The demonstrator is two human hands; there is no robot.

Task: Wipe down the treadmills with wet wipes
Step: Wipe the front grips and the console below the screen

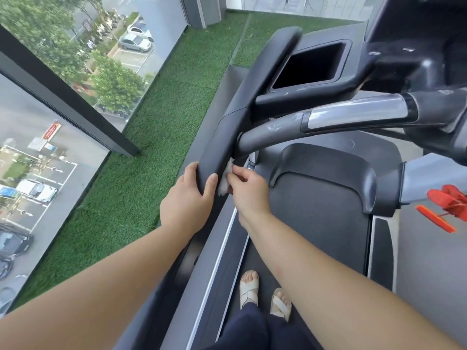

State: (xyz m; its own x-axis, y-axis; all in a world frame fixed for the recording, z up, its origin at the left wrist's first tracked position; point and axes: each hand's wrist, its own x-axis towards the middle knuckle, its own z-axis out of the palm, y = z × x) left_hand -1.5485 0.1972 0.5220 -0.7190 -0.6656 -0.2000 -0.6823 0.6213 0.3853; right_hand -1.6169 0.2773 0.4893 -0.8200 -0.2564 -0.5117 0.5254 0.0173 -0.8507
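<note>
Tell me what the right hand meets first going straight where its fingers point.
The handrail, almost at once: the right hand pinches the wipe at its inner side, though contact is unclear.

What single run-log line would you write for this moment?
left hand: grips side handrail | right hand: pinches wet wipe against handrail | stage: wiping

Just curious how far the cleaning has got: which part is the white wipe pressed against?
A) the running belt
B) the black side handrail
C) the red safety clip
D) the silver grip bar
B: the right hand pinches the wet wipe against the inner side of the black side handrail, whose end the left hand grips.
</note>
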